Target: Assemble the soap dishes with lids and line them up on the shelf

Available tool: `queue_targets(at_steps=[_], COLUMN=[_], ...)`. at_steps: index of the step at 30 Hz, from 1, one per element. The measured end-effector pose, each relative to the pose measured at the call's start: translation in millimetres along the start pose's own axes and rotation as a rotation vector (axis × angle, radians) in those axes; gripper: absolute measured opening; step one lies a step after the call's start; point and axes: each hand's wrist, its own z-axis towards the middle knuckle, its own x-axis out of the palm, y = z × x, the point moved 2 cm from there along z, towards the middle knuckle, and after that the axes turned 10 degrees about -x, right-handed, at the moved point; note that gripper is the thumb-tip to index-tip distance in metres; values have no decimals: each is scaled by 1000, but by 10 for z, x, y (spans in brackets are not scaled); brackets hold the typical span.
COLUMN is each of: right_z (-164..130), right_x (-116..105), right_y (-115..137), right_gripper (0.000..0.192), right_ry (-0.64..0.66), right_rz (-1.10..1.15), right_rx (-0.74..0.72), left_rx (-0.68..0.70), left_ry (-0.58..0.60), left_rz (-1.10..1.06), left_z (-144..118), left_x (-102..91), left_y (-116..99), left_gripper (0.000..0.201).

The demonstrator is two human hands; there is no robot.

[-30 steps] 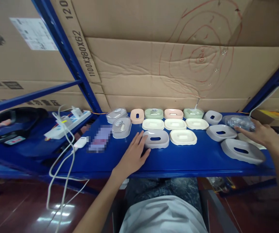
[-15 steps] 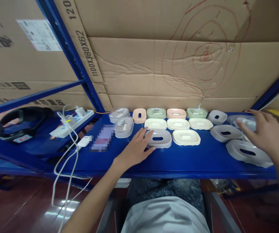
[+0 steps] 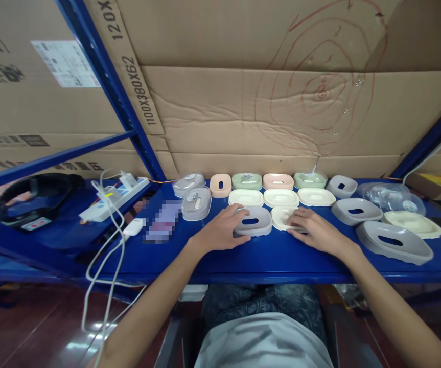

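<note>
My left hand (image 3: 222,228) grips the left end of a grey soap dish base (image 3: 261,221) with an oval slot, fingers on its far side and thumb at its near side. Just right of it, my right hand (image 3: 314,230) has its fingers closed over the right end of a cream dish tray (image 3: 280,215), partly hiding it. Both pieces rest on the blue shelf (image 3: 243,260). Behind them is a row of cream trays (image 3: 280,198). Farther back stand a green soap dish (image 3: 247,181) and a peach one (image 3: 278,181).
At right lie grey bases (image 3: 394,251), a cream tray (image 3: 414,224) and clear lids (image 3: 391,195). Lidded grey dishes (image 3: 196,203) stand left, beside a blurred phone-like rectangle (image 3: 162,221). White cables (image 3: 118,255) hang from a power strip (image 3: 115,197); headphones (image 3: 34,199) lie farther left.
My right hand has moved left from the clear lids at the right to the cream tray in the middle. My left hand has stayed at the grey base, its fingers now more curled around it.
</note>
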Motion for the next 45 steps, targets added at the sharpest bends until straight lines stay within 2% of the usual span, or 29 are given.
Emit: queue_targets(at_steps=[6, 9, 11, 13, 19, 22, 25, 29, 33, 36, 38, 43, 45], right_z=[-42, -126, -201, -255, -131, -40, -42, -149, -257, -283, -272, -239, -237], right_x=[39, 7, 5, 29, 122, 137, 143, 161, 192, 206, 202, 149, 147], right_y=[125, 135, 138, 158, 333, 412, 434, 377, 270, 239, 266, 388, 406], right_gripper=[20, 38, 49, 46, 45, 52, 52, 55, 61, 53, 52, 75, 74], right_ry=[-108, -194, -187, -137, -75, -106, -154, -216, -256, -243, -201, -129, -109], right_rz=[11, -87, -139, -119, 21, 99, 192, 222, 172, 107, 101, 136, 131], right_rx=[12, 106, 170, 173, 44, 52, 92, 133, 239, 291, 277, 191, 158], left_rx=[37, 23, 8, 0, 57, 77, 84, 102, 132, 151, 170, 158, 148], left_ry=[-38, -53, -62, -67, -81, -69, -58, -60, 10, 42, 47, 41, 38], left_rz=[-66, -119, -139, -144, -179, -193, -210, -210, -156, -106, -81, -78, -94], left_z=[-22, -22, -20, -14, 7, 12, 20, 66, 141, 174, 178, 187, 200], left_x=[-57, -127, -159, -166, -115, -86, -57, -33, -11, 14, 35, 86, 106], left_y=[29, 0, -25, -42, -102, -146, -181, -217, -239, -228, -219, -213, -213], left_gripper=[53, 47, 45, 49, 62, 63, 63, 63, 64, 64, 62, 66, 75])
